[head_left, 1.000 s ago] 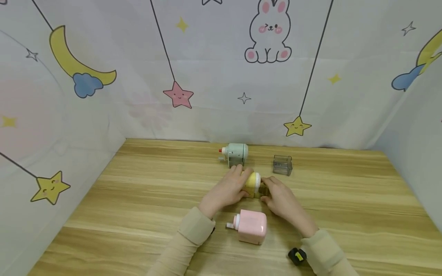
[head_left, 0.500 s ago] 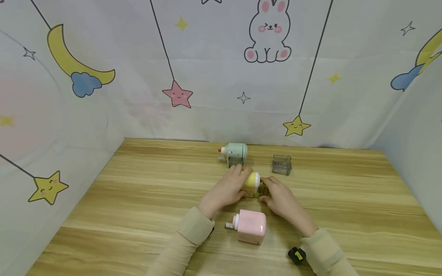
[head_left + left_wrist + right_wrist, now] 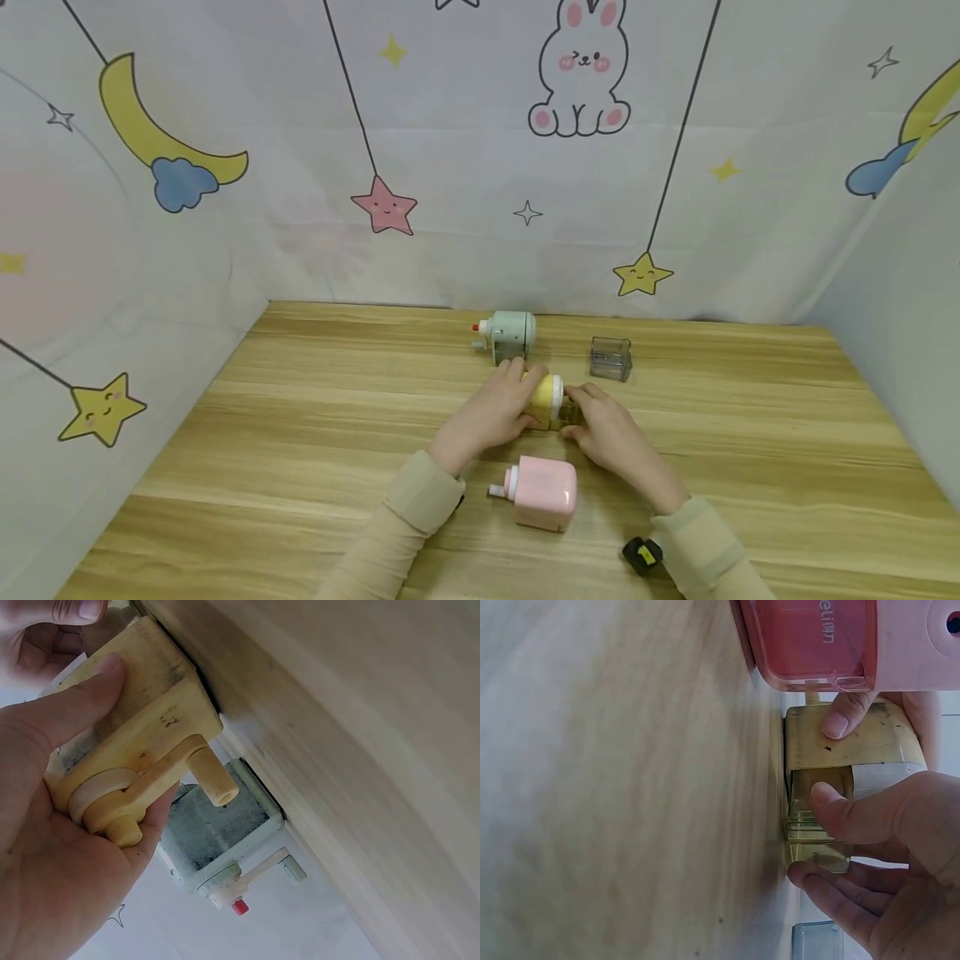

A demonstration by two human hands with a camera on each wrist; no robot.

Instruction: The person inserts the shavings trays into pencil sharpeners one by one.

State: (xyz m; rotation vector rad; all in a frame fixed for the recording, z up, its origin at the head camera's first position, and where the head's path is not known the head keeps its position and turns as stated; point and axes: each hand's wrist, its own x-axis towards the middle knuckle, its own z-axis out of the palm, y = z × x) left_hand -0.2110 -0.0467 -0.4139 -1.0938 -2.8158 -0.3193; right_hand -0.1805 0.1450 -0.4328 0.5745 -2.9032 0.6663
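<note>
A yellow crank pencil sharpener (image 3: 542, 404) lies mid-table, its crank (image 3: 169, 776) facing the left wrist camera. My left hand (image 3: 491, 407) grips its body, the thumb along one side. At the opposite end, my right hand (image 3: 613, 435) pinches a see-through shavings drawer (image 3: 819, 855) between thumb and fingers. The drawer sticks partly out of the yellow sharpener. Its inner end is hidden inside the body. Just behind stands a pale green crank sharpener (image 3: 514, 335), and nearer my body a pink sharpener (image 3: 546, 493).
A smoky clear drawer (image 3: 611, 360) lies alone at the back right, near the green sharpener. A small black object with a yellow mark (image 3: 642, 555) sits beside the right sleeve. Patterned cloth (image 3: 450, 267) walls the wooden table (image 3: 337, 367) at back and sides.
</note>
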